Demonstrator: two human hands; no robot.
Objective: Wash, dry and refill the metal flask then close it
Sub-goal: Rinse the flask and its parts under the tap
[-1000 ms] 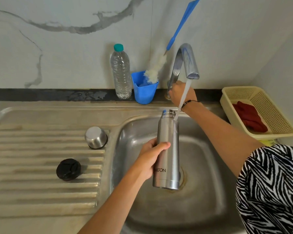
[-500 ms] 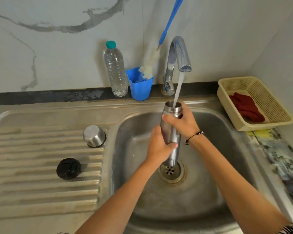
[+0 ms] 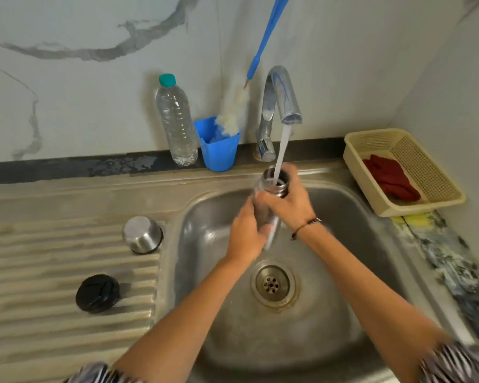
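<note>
Ridged drainboard [image 3: 53, 272] (steel cap [image 3: 142, 234], black lid [image 3: 97, 293])

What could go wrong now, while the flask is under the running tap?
1. The flask is wet and both hands, left and right, grip it; it may slip into the sink.
2. The stream enters a narrow mouth, so water may overflow or splash.

Both hands grip a metal flask [image 3: 274, 186] over the sink [image 3: 205, 233] basin, left hand [image 3: 245, 236] low, right hand [image 3: 291, 201] near its open mouth, as water [image 3: 282, 150] streams in from the tap [image 3: 281, 92].
</note>
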